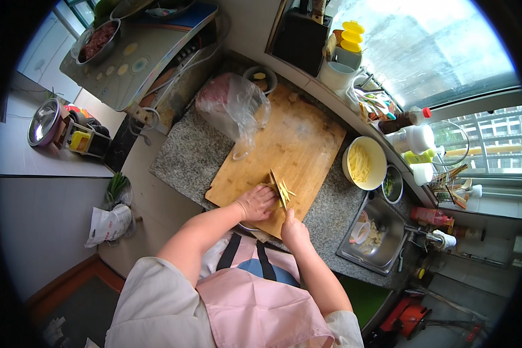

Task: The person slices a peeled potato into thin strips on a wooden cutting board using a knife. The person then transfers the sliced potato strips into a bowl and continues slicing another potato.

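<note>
My right hand (294, 231) grips the handle of a kitchen knife (277, 187), whose blade stands on a wooden cutting board (308, 130). Just left of the blade, my left hand (257, 202) presses down on a pale yellow piece of food, mostly hidden under the fingers. Thin pale yellow strips (287, 191) lie right of the blade. Farther back on the board's left corner rests a clear plastic bag (242, 117) with pink raw meat (215, 92) in it. A cream bowl (377, 163) right of the board holds many pale yellow strips (359, 164).
A small bowl of greens (391, 185) stands beside the sink (387, 256), which holds peelings and a plastic container. Behind the board is a dark bowl (269, 75). Bottles (417, 138) and utensils line the window ledge. At the upper left, a metal bowl of meat (99, 42) sits on a table.
</note>
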A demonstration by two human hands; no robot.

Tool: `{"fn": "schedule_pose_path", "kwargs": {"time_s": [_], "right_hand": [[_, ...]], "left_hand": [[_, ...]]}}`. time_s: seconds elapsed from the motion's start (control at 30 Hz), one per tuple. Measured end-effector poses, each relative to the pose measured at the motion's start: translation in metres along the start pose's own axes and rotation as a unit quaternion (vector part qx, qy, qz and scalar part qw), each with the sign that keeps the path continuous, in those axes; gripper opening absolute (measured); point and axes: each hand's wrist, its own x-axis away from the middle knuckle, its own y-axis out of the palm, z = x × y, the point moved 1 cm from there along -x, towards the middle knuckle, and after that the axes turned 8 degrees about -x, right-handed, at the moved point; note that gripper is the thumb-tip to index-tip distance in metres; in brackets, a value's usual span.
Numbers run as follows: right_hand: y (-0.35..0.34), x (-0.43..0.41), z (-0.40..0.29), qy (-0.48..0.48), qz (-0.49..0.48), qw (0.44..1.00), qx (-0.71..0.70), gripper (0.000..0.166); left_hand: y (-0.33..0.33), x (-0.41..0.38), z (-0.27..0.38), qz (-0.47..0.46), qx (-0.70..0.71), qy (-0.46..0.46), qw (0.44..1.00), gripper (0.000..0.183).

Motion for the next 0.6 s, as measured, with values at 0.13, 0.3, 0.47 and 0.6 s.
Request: {"fn": "schedule_pose_path", "kwargs": {"time_s": [0.13,0.3,0.47,0.6], "right_hand": [[0.018,-0.013,0.011,0.001,0.045,0.998,-0.043,0.023],[-0.002,0.002,0.004,-0.011,0.014,1.000,0.004,0.028],[-0.014,0.006,-0.007,-0.010,-0.030,0.999,0.029,0.029],[0.014,-0.011,0.005,-0.005,0.010,1.000,-0.013,0.028]], "left_hand": [[0.001,0.002,0.001,0.012,-0.005,-0.001,1.000,0.055],[0.010,0.005,-0.003,-0.007,0.011,-0.008,1.000,0.055],[-0.002,-0.001,-0.002,-0.041,0.016,0.001,0.999,0.056],[-0.004,-0.001,0.001,-0.006,0.000,0.007,1.000,0.052]]}}
